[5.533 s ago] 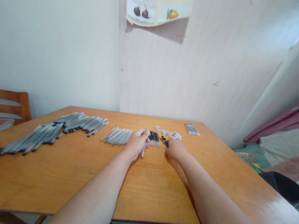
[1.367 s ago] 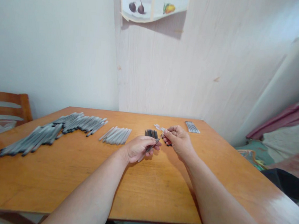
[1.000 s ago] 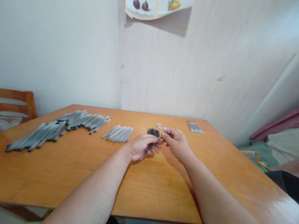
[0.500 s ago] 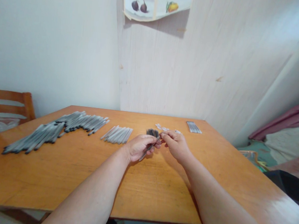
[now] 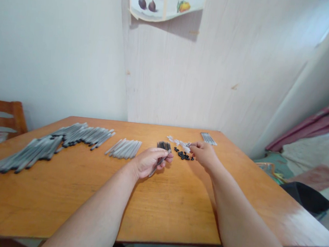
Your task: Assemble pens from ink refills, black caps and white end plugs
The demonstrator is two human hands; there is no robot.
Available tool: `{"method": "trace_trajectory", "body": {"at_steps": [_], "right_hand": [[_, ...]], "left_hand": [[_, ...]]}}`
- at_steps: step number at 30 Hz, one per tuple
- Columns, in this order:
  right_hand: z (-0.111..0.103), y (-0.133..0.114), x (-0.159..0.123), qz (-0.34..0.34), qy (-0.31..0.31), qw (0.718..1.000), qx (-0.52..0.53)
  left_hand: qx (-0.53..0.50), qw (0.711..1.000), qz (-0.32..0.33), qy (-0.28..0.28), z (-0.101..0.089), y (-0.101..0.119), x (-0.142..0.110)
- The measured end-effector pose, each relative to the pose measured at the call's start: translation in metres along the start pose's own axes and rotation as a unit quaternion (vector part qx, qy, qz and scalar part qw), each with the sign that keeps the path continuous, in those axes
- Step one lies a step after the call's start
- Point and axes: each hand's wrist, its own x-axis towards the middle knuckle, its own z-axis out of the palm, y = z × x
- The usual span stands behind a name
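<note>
My left hand (image 5: 151, 162) is closed around a slim grey pen (image 5: 154, 170), held at a slant over the table. Just beyond its fingertips stands a row of thin dark-tipped sticks (image 5: 164, 145), like pen refills, partly hidden by the hand. My right hand (image 5: 203, 154) is at the edge of a pile of small whitish clear pieces (image 5: 177, 141), thumb and fingertips pinched together. What lies in that pinch is too small to make out. Small black plugs (image 5: 183, 155) are scattered between the two hands.
Grey pen barrels (image 5: 124, 149) lie side by side left of my left hand. Farther left spreads a big heap of black-ended pens (image 5: 35, 152). A flat row of pens (image 5: 208, 138) sits at the back right. The wooden table (image 5: 89, 193) meets the wall behind.
My right hand has left the pen in my left hand and moved right to the whitish pieces, uncovering the black plugs. My left hand still grips the pen. The view has turned slightly right.
</note>
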Motion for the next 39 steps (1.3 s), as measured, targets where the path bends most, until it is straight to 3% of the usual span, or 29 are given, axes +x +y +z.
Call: {"method": "trace_trajectory", "body": {"at_steps": [3,6,13,21,30,32,35,39], "right_hand": [[-0.006,0.012,0.006,-0.013,-0.008,0.992,-0.128],[-0.01,0.021,0.011,0.003,-0.035,0.982,-0.186],[-0.008,0.035,0.015,0.034,-0.114,0.969,-0.216],[-0.004,0.042,0.014,0.043,-0.146,0.962,-0.225],[-0.007,0.028,0.008,0.053,-0.152,0.957,-0.24],[-0.009,0.022,0.006,0.057,-0.151,0.964,-0.21],[-0.01,0.01,0.0,0.037,-0.172,0.982,-0.067],[-0.008,-0.011,-0.013,0.003,-0.196,0.973,0.125]], "left_hand": [[0.0,1.0,0.002,-0.002,-0.001,0.0,0.001],[-0.003,1.0,0.001,-0.002,-0.003,-0.001,0.002],[-0.005,1.0,0.0,-0.008,-0.004,-0.001,0.002],[0.003,1.0,-0.001,-0.007,-0.003,0.0,0.001],[-0.001,1.0,-0.002,-0.008,-0.005,-0.002,0.002],[0.0,1.0,-0.003,-0.009,-0.005,-0.002,0.002],[0.006,1.0,-0.004,-0.012,-0.003,-0.001,0.0],[0.02,0.999,0.0,-0.033,0.0,-0.002,-0.002]]}}
